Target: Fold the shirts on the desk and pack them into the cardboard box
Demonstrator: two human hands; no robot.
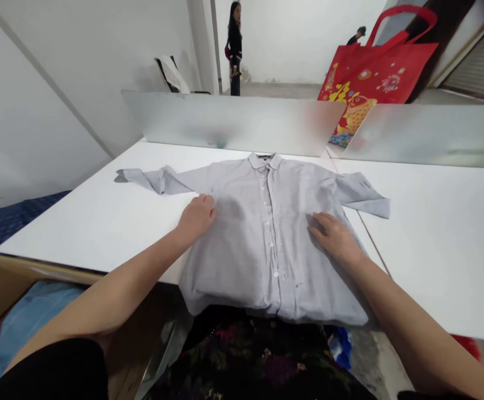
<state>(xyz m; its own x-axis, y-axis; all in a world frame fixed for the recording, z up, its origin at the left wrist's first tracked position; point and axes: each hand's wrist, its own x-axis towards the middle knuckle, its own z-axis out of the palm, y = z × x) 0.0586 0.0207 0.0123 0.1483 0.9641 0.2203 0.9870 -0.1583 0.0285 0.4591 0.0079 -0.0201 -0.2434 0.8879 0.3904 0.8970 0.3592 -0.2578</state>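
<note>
A pale grey button-up shirt (262,233) lies face up on the white table (100,216), collar toward the far side, both sleeves spread out, its hem hanging over the near edge. My left hand (196,216) rests on the shirt's left side near the armpit, fingers curled down onto the cloth. My right hand (333,236) lies flat on the shirt's right side, fingers stretched toward the button line. Neither hand holds anything.
A frosted divider panel (233,119) stands along the table's far edge. A red tote bag (375,72) sits behind it at the right. A second white table (442,239) adjoins on the right. A cardboard box (0,283) with blue cloth stands at lower left. Two people stand far back.
</note>
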